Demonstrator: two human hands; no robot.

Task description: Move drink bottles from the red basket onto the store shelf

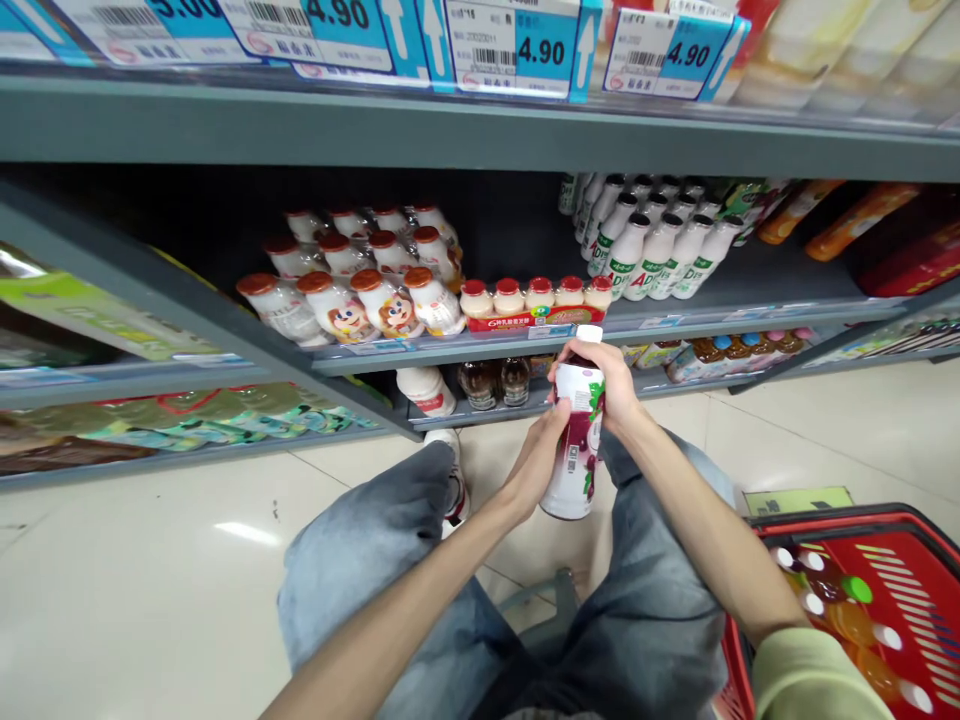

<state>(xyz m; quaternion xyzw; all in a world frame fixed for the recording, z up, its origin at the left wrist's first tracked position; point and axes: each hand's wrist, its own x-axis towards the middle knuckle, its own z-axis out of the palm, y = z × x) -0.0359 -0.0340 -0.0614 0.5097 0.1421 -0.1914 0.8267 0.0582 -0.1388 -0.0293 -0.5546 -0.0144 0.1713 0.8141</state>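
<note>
Between my knees I hold a juice bottle point(576, 440) with a white cap and a white and dark purple label showing berries and green leaves. It stands nearly upright, tilted slightly. My right hand point(606, 372) is closed round its neck and upper part, just under the cap. Lower down, my left hand point(541, 448) grips its left side, the thumb on the label. Straight behind the bottle is the shelf edge, with a red pack of small drink bottles point(536, 305) above it.
On the shelf stand white bottles with orange caps point(367, 290) and slim white bottles point(652, 255) with green caps. Below are a white jug point(426, 390) and dark jars point(495, 383). A red basket point(911, 570) with several drink bottles sits at my right. Price tags line the upper shelf edge point(480, 135).
</note>
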